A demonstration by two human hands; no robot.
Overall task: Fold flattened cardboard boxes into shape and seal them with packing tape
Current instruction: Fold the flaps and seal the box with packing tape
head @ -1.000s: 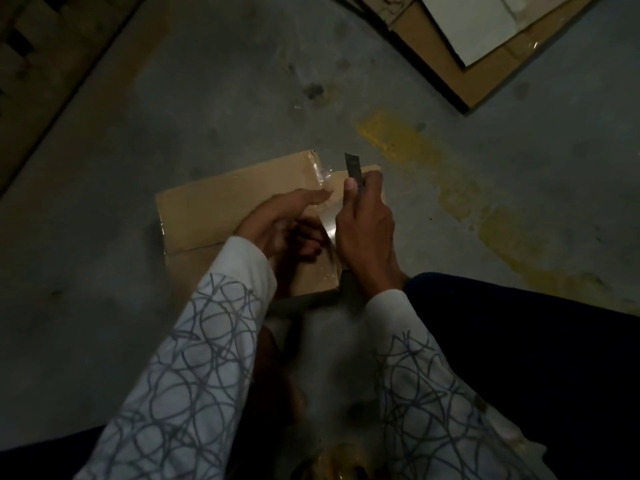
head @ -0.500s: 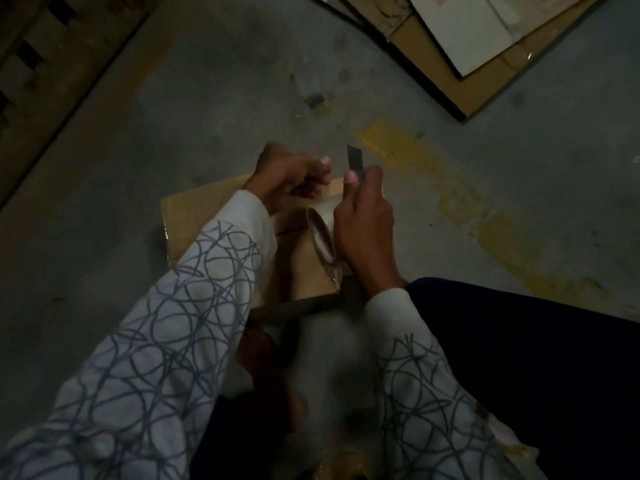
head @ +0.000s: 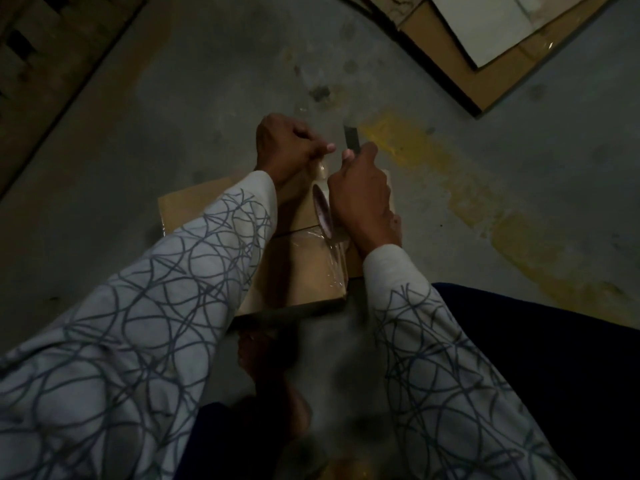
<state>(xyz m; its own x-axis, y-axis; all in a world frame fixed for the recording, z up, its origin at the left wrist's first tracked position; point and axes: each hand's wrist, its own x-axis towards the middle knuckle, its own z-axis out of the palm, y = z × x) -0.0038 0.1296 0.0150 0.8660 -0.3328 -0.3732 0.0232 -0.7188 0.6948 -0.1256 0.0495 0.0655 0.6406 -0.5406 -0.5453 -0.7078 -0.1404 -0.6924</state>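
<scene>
A folded brown cardboard box [head: 298,271] lies on the concrete floor in front of my knees, with clear tape across its top. Above the box's far end, my left hand [head: 287,147] pinches the free end of the clear packing tape [head: 320,168]. The tape roll [head: 322,213] stands on edge on the box, under my right hand [head: 360,195]. That hand grips a utility knife [head: 350,136], whose dark blade points up and away beside the stretched tape.
Flattened cardboard sheets [head: 485,77] with a white sheet [head: 485,26] on top lie at the far right. A wooden pallet [head: 41,46] fills the far left corner. Yellow paint marks [head: 450,181] run along the floor. My dark-trousered leg [head: 536,358] is at the right.
My left hand left the box top, took the tape end and pulled it up and away from the roll. The right hand stayed by the roll with the knife.
</scene>
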